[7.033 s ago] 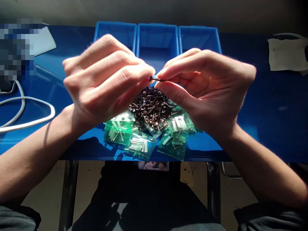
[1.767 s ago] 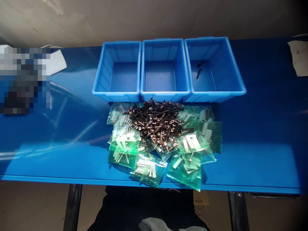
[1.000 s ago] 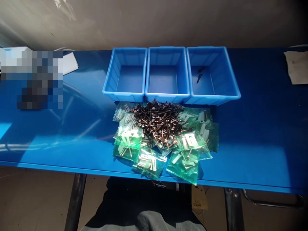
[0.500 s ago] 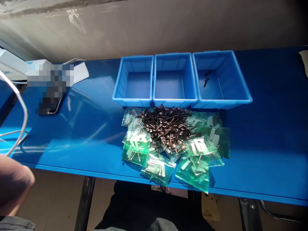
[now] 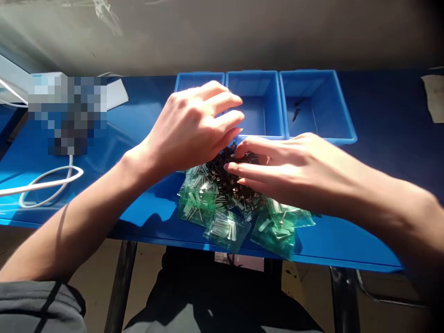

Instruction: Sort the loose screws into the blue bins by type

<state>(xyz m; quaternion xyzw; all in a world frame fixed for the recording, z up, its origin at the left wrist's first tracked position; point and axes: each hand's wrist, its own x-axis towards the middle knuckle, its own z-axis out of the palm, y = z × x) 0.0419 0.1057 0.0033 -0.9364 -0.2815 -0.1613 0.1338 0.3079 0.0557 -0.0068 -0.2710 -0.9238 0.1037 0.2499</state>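
A heap of dark screws (image 5: 229,182) lies on the blue table, partly covered by my hands. My left hand (image 5: 199,122) hovers over the heap's far left side, in front of the left blue bin (image 5: 199,79). Its fingers are apart and slightly bent, and I see nothing in them. From the right, my right hand (image 5: 287,169) reaches onto the heap with fingers stretched and spread, fingertips at the screws. Around the near side lie small green-tinted clear bags (image 5: 227,231) of white wall plugs and screws.
The middle blue bin (image 5: 253,106) and the right blue bin (image 5: 319,108) stand behind the heap. A few dark screws (image 5: 296,114) lie in the right one. A white cable (image 5: 52,185) loops across the table's left side, near a pixelated area.
Both hands have come in over the screw heap, the left from the lower left and the right from the right side. The view has shifted slightly.
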